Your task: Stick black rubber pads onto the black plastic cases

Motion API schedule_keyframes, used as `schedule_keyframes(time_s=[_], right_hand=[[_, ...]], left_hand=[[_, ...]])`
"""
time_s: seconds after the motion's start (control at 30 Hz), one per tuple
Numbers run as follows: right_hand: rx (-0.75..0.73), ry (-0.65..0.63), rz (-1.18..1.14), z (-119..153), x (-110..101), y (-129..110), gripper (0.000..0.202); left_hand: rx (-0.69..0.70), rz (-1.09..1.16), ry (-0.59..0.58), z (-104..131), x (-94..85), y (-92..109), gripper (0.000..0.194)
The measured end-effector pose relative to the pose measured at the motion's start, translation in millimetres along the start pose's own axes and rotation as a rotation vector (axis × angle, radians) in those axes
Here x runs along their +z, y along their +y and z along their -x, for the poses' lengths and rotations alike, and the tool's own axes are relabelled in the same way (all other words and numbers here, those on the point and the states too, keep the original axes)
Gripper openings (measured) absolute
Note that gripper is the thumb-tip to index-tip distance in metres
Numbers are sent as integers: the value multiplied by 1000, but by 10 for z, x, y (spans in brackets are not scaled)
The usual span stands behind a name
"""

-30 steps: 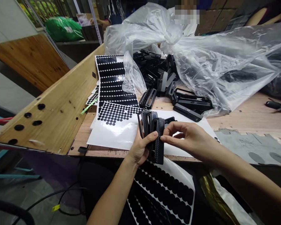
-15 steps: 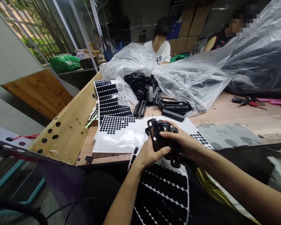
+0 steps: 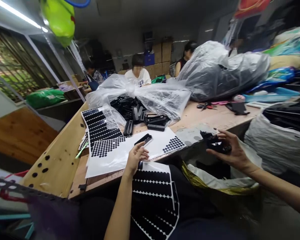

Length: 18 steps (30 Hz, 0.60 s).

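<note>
My right hand (image 3: 230, 150) grips a bunch of black plastic parts (image 3: 216, 142) above an open sack with a gold edge. Over the front edge of the table, my left hand (image 3: 137, 156) has its fingers loosely apart, just below a single black part (image 3: 143, 140) on the white sheet (image 3: 110, 163). Whether its fingertips touch that part cannot be made out. A sheet of black round stickers (image 3: 152, 183) lies across my lap, below my left hand. Further back, a pile of black parts (image 3: 127, 108) spills from a clear plastic bag (image 3: 162, 96).
The gold-edged sack (image 3: 197, 180) hangs open at the table's front. Pliers (image 3: 206, 106) lie on the table's right part. A wooden board (image 3: 57, 160) edges the left side. At the right stands a white sack (image 3: 270, 143) of black items. Several people sit behind the bags.
My hands have parted. My right hand has moved right with the bunch, while my left hand has let go of it. A single black part now lies on the white sheet. The view has swung right.
</note>
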State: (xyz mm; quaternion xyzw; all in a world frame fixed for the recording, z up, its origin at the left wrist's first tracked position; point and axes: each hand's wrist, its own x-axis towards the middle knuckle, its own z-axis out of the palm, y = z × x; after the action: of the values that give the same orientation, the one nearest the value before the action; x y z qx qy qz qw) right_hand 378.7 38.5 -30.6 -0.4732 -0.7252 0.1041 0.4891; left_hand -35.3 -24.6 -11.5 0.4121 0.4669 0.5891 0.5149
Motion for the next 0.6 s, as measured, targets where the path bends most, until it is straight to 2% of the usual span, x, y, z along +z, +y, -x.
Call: schedule_keyframes(time_s=[0.07,0.13,0.2,0.27,0.33,0.4,0.5,0.6], right_hand=[[48,-66,44,201,-111,237,90],[86,-92,48,330,-175,306,86],[108,-44,7,354,-181,204,74],[137,-27,-79,292,-110,-33,60],[171,-125,-186,198,42,-347,45],[186,-304,-290,130,270,-678,36],[238,-578,-435,134,708,-1106,36],[263,-709,-547,223,1150,-1389,41]], left_hand=[[8,9,25,10,9,11,69],[15,12,47,20,23,13,67],[20,13,66,28,40,13,66],[22,16,88,34,58,20,66],[26,23,115,42,75,34,67],[31,37,141,53,96,53,67],[29,73,174,64,141,75,65],[32,138,214,66,172,101,60]])
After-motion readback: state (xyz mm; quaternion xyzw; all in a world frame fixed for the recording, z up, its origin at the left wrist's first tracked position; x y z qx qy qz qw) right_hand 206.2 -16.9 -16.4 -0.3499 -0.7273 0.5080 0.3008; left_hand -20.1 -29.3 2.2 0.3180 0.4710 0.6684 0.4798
